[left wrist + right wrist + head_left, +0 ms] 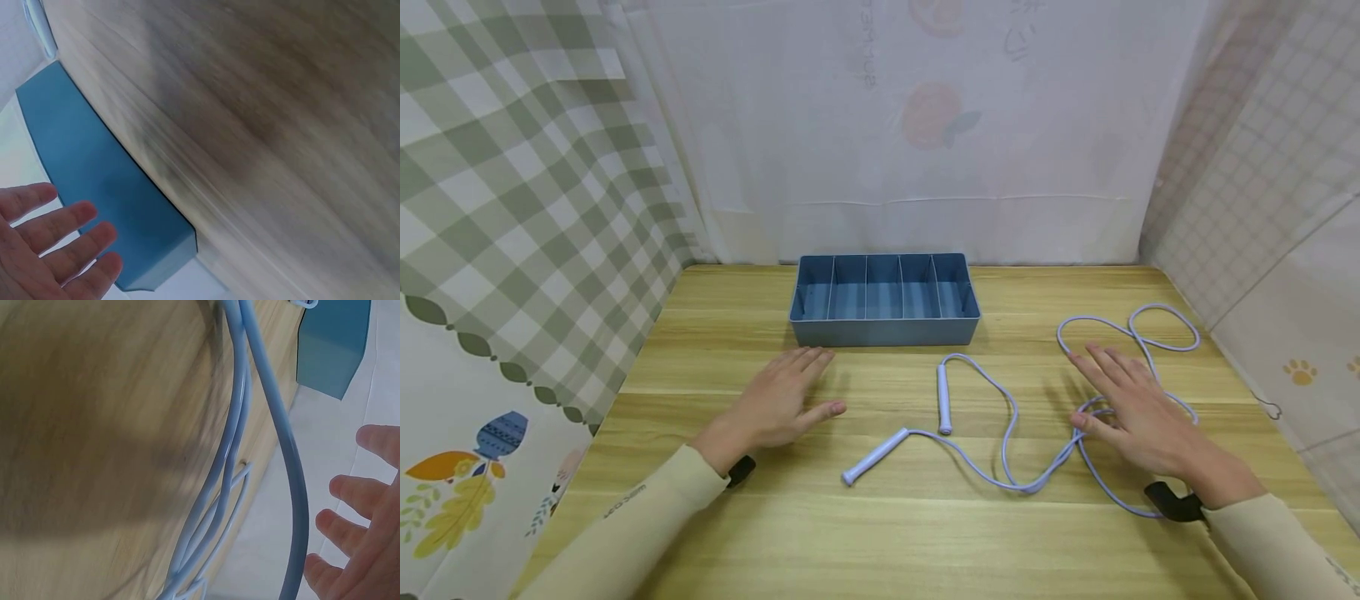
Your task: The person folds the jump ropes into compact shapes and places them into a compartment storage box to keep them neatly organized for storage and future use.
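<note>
Overhead, both flat, empty hands, left hand point(778, 398) and right hand point(1138, 410), hover above a curtained wooden table point(880, 525).

A blue divided tray point(884, 332) sits near the wooden table's point(880, 533) far edge, with cloth backdrops hanging all around.

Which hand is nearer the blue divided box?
Left. The left hand lies just before the blue box; the right hand lies far right, over the rope.

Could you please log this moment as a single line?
left hand open, near blue tray | right hand open, above skipping rope | handles on table
</note>
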`<state>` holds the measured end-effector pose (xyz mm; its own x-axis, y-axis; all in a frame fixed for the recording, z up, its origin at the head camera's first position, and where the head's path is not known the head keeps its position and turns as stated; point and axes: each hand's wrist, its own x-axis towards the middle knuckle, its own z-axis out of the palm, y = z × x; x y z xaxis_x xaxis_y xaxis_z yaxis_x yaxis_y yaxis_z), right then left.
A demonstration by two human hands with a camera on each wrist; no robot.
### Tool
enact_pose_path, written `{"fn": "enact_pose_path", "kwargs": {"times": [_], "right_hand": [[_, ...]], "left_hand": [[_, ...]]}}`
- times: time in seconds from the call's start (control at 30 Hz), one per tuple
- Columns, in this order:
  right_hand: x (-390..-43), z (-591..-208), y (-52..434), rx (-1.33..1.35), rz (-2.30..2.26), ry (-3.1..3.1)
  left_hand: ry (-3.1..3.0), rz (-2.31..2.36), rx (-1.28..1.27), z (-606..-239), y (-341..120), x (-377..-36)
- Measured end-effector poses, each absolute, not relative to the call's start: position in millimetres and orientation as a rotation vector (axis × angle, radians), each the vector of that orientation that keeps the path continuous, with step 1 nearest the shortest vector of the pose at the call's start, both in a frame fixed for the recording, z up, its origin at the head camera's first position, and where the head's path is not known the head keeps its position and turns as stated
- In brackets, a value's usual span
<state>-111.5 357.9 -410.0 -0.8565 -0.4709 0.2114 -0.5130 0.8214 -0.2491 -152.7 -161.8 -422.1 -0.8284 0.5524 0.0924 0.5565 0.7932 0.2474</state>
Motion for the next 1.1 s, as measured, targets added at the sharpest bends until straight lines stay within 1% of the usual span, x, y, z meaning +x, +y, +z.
{"fn": "enact_pose_path", "kwargs": {"times": [0.57, 1.1], "right_hand": [[-108, -412, 353, 0.781, 0.457, -2.852], [-107, -412, 352, 0.784, 0.44, -2.84]], "left_hand": [[-2.934, -0.459, -0.935, -420, -143, -153], [-2.921, -0.49, -0.932, -428, -124, -152]]}}
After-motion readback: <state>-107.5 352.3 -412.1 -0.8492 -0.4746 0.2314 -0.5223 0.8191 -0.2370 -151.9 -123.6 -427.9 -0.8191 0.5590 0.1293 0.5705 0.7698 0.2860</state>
